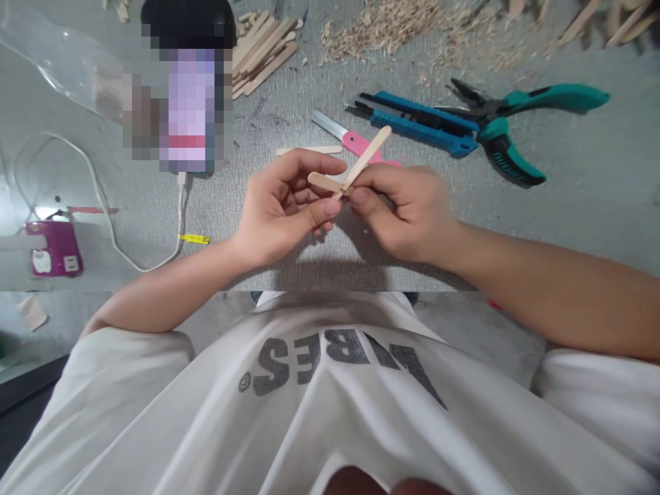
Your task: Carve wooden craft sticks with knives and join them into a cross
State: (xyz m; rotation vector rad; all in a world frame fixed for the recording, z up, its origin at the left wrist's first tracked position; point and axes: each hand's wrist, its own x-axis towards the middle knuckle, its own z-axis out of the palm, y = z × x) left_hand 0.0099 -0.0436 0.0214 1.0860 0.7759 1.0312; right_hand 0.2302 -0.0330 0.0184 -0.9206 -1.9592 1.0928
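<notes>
Two wooden craft sticks cross in a V between my hands, above the near part of the table. The longer craft stick [369, 155] slants up to the right, and the shorter-looking craft stick [324, 182] points left. With thumb and fingers, my left hand [293, 199] pinches the low end near the crossing. My right hand [402, 206] is closed on the sticks at the same joint, its thumb and forefinger pressed together. Just beyond my fingers lie a pink-handled knife [361, 144] and a single craft stick [309, 150] on the table.
A blue box cutter [423, 124] and teal-handled pliers [515, 124] lie to the right. Farther back are wood shavings [392, 31] and a pile of craft sticks [265, 51]. At left, a white cable [95, 179] runs from a pixelated device, near a purple socket box [56, 247].
</notes>
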